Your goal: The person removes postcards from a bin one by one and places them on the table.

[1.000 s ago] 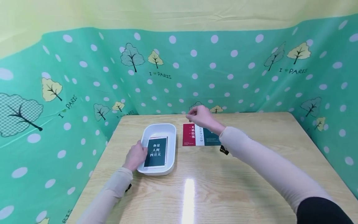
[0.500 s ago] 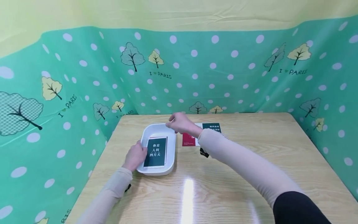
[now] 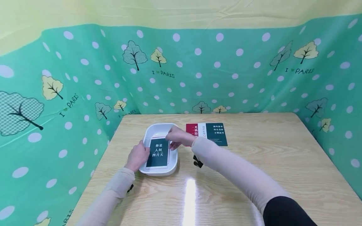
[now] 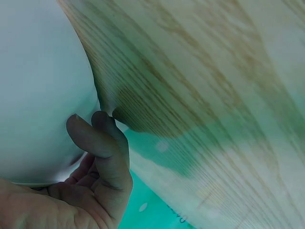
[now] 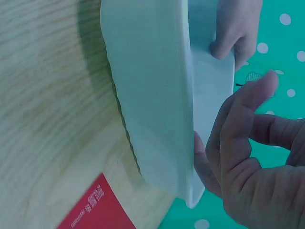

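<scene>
My left hand (image 3: 137,157) grips the left rim of a white plastic tray (image 3: 152,127), thumb over the edge; the left wrist view shows its fingers (image 4: 97,140) against the tray's side. Inside the tray lies a stack of cards (image 3: 156,160), a dark green one with white Chinese characters on top. My right hand (image 3: 178,135) reaches over the tray's right rim, fingertips near the stack's upper right corner. In the right wrist view its fingers (image 5: 238,129) are loosely bent, with nothing visible between them. Fingertips hidden behind the rim cannot be seen.
Right of the tray, a red card (image 3: 191,128), a white card (image 3: 202,133) and a dark green card (image 3: 216,135) lie side by side on the wooden table (image 3: 254,150). My right forearm passes in front of them. A green dotted curtain (image 3: 226,69) surrounds the table.
My right hand has moved left and down, from above the row of cards to over the tray's right rim. The left hand keeps its grip on the tray.
</scene>
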Available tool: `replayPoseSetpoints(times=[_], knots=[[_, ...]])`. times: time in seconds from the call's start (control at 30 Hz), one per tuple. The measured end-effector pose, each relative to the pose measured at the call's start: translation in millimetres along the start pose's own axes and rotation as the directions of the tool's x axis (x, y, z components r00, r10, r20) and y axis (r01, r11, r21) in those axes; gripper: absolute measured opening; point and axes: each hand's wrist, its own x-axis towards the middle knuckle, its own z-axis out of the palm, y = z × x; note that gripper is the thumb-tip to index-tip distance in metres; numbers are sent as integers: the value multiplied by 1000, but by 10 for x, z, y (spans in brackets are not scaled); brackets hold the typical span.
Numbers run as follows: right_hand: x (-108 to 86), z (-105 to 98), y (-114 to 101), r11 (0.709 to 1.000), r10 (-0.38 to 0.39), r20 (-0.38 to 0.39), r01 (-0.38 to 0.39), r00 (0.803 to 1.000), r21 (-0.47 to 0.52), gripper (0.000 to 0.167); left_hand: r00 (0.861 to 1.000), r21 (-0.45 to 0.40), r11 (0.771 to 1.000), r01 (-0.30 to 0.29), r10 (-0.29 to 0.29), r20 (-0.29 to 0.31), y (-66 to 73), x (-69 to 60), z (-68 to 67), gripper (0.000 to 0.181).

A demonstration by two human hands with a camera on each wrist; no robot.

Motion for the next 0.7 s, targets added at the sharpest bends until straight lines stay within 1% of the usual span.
replayPoseSetpoints(times=[0.1,0.2,0.27,0.37,0.53,0.7], knots=[[16,81,53,998,36,62,-39,997,53,35,1000,-1,1000,18,-18,6,-10,-9,0,54],[20,156,102,996,59,108,-66,992,67,32,999,-2,999,33,-33,9,-8,-6,1,56],[34,187,133,994,70,125,-80,990,69,30,1000,-5,1000,30,-30,6,-2,1,1,56],[56,211,160,994,79,125,-88,989,67,31,1000,-16,1000,23,-23,4,8,9,0,56],[86,220,179,995,88,116,-92,989,32,37,1000,-6,1000,15,-15,7,7,-1,-9,51],[85,216,193,995,92,97,-95,991,28,42,1000,-3,1000,18,-18,12,5,13,-9,53]])
